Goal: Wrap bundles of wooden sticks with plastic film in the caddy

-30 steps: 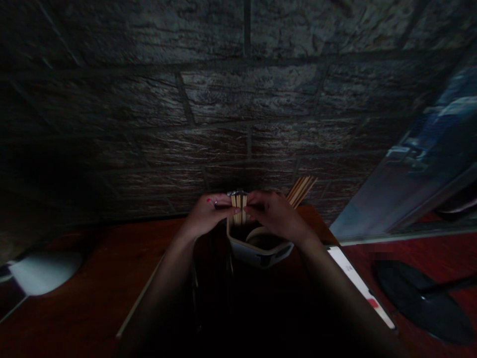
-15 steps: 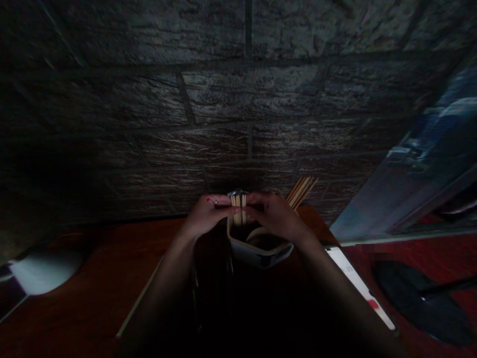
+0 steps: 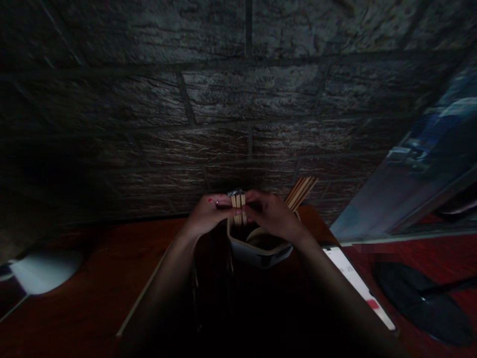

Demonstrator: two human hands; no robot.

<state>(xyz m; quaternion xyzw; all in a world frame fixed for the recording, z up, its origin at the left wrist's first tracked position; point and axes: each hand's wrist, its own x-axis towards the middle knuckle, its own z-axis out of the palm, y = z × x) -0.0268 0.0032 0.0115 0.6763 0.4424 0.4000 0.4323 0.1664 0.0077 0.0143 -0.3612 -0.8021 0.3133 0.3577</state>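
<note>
Between my two hands stands a bundle of pale wooden chopsticks [image 3: 238, 202], upright, with its lower part inside a light-rimmed box [image 3: 260, 253]. My left hand [image 3: 210, 213] is closed on the bundle from the left, thumb across its front. From the other side, my right hand [image 3: 269, 211] pinches the same sticks with thumb and fingers. Something shiny and crinkled [image 3: 236, 192], perhaps plastic wrap, shows just behind the stick tops. A second group of darker chopsticks [image 3: 301, 193] leans out to the right, behind my right hand. A round rim shows within the box.
The reddish-brown table [image 3: 122, 258] runs against a dark brick-patterned wall [image 3: 238, 99]. A single long stick [image 3: 143, 293] lies beside my left forearm. At left is a white rounded object [image 3: 48, 271]; at right, a phone-like device with a white screen [image 3: 357, 286] and a black round base [image 3: 421, 298].
Both hands stay almost in place on the chopsticks. My right fingers have shifted slightly, and the sticks sit a little closer together.
</note>
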